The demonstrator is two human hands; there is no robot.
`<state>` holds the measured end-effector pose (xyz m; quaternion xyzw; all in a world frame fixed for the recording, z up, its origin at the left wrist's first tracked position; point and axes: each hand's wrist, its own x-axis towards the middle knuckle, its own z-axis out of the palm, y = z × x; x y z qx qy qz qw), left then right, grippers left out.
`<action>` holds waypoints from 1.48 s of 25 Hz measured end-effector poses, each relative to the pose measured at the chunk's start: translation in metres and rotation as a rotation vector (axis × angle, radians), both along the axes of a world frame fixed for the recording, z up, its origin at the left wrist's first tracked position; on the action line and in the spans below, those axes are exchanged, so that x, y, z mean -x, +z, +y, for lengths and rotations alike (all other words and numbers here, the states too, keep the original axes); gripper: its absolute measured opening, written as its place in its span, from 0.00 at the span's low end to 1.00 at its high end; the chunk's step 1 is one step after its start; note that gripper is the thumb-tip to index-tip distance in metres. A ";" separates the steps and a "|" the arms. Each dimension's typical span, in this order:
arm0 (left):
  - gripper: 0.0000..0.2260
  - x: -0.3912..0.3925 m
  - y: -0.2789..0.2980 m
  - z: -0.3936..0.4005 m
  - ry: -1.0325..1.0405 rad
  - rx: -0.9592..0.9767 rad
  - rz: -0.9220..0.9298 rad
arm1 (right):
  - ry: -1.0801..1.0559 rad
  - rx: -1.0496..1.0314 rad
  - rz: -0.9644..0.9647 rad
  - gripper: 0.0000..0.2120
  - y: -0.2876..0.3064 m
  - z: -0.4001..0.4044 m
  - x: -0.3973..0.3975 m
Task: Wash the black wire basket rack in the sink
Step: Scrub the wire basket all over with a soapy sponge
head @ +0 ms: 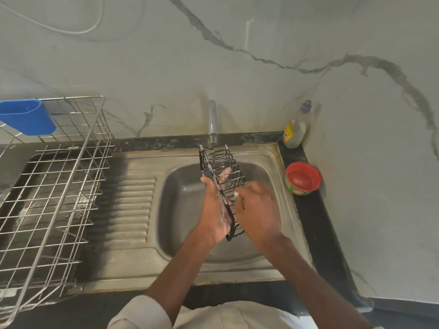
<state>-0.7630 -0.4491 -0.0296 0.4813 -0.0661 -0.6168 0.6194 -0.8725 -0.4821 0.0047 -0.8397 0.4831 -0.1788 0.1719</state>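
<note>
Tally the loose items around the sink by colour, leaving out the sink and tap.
Black: 1, the wire basket rack, gripped by the left hand over the sink
Silver: 1, the dish drainer
Blue: 1, the cutlery cup
Red: 1, the soap tub
Clear: 1, the detergent bottle
Total: 5

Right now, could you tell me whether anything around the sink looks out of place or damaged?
Nothing looks damaged or spilled. The black wire rack is tilted on end over the sink, but only because both hands hold it for scrubbing.
</note>
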 end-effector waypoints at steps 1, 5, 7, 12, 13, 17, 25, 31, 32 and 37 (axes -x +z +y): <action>0.37 -0.001 -0.001 0.000 -0.010 -0.014 0.007 | 0.076 -0.003 -0.016 0.07 0.002 0.005 -0.004; 0.37 -0.003 -0.001 0.000 -0.028 0.000 0.055 | -0.193 -0.465 -0.479 0.08 0.013 -0.021 0.001; 0.37 -0.007 0.000 0.001 -0.031 0.014 0.090 | -0.290 -0.819 -0.790 0.09 0.022 -0.029 0.007; 0.35 -0.014 -0.001 0.001 -0.020 -0.005 0.087 | -0.358 -1.122 -1.102 0.07 0.034 -0.024 0.011; 0.35 -0.014 -0.001 0.001 -0.015 -0.006 0.087 | -0.374 -1.108 -1.130 0.07 0.034 -0.023 0.012; 0.34 -0.012 -0.001 0.002 -0.012 0.003 0.092 | -0.364 -0.905 -0.999 0.13 0.027 -0.021 0.010; 0.36 -0.003 0.001 0.006 -0.011 -0.107 0.017 | 0.014 -0.163 -0.194 0.15 0.007 0.003 -0.020; 0.45 -0.010 -0.003 0.011 -0.021 -0.072 0.055 | 0.170 -0.162 -0.032 0.07 0.006 -0.007 -0.013; 0.44 -0.011 -0.005 0.011 -0.010 -0.064 0.065 | 0.141 -0.172 -0.055 0.07 0.008 -0.008 -0.013; 0.49 -0.011 -0.008 0.014 0.026 -0.042 0.126 | 0.242 -0.110 -0.099 0.12 0.002 0.001 -0.002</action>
